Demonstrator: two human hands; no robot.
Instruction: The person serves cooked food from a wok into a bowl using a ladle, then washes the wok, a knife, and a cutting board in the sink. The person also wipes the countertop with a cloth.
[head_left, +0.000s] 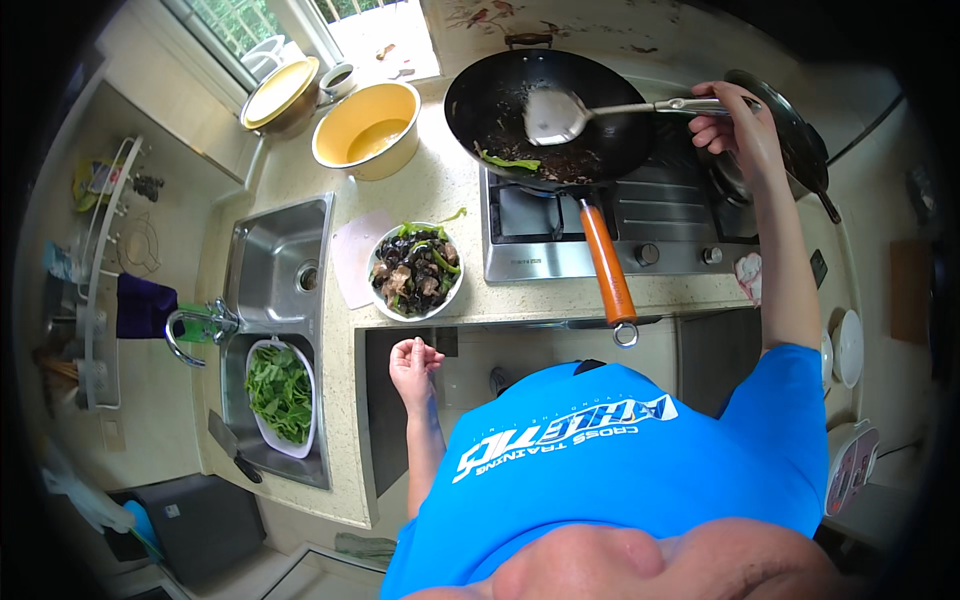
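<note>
My right hand (733, 124) grips the handle end of a metal wok spatula (556, 118), whose broad blade is over the inside of a black wok (619, 82). The wok has an orange handle (606, 262) pointing towards me, and a green pepper strip (511, 162) and dark residue lie in it. My left hand (414, 367) hangs beside the counter edge with its fingers curled, holding nothing that I can see. Near it on the counter, a white bowl (416, 270) is heaped with dark fungus, meat pieces and green pepper.
The wok rests over a gas stove (525, 259). A lidded pan (799, 142) stands at its right. Left are a yellow basin (375, 135), a pale pink cutting board (349, 262) and a double sink (251, 247) with leafy greens (277, 394) in a white basket. A cleaver (232, 446) lies at the sink's edge.
</note>
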